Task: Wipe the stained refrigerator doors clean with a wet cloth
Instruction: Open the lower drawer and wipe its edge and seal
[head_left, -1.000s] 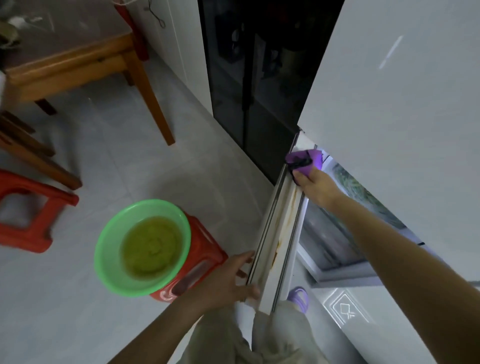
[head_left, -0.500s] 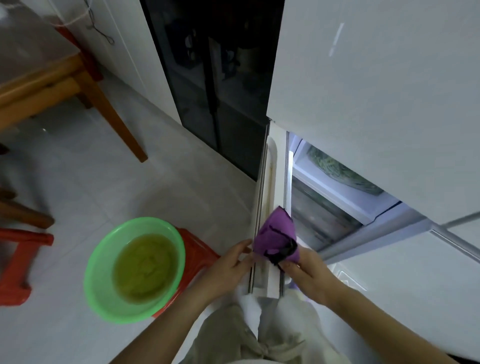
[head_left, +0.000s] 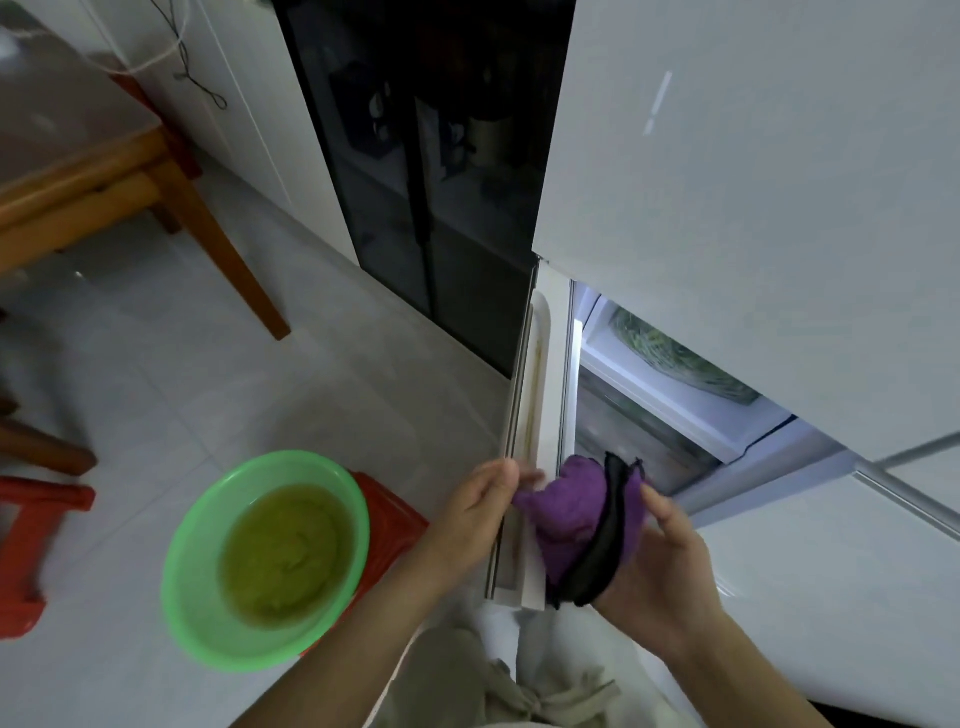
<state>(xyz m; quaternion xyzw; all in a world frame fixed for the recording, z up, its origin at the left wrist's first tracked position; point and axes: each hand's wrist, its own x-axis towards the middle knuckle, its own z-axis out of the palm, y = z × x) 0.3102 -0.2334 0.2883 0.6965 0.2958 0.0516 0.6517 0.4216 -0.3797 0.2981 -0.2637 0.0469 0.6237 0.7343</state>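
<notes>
Fridge-cleaning station, lower door ajar, cloth in hand.

Item one, I log the white fridge (head_left: 753, 234) filling the right side, with its lower door (head_left: 550, 395) swung open edge-on towards me and brownish streaks running down that edge. Item two, a dark glass cabinet (head_left: 415, 182) just left of the fridge. Item three, a wooden table (head_left: 78, 171) at far left. Item four, a green basin (head_left: 179, 613) of murky yellowish water on a red stool (head_left: 395, 514), near the door. Item five, the purple cloth (head_left: 571, 514) with black trim, bunched against the door's near end. My right hand (head_left: 665, 561) cups and grasps it from beneath. My left hand (head_left: 472, 514) is curled where the door edge and the cloth's corner meet. I cannot tell which one it pinches.
</notes>
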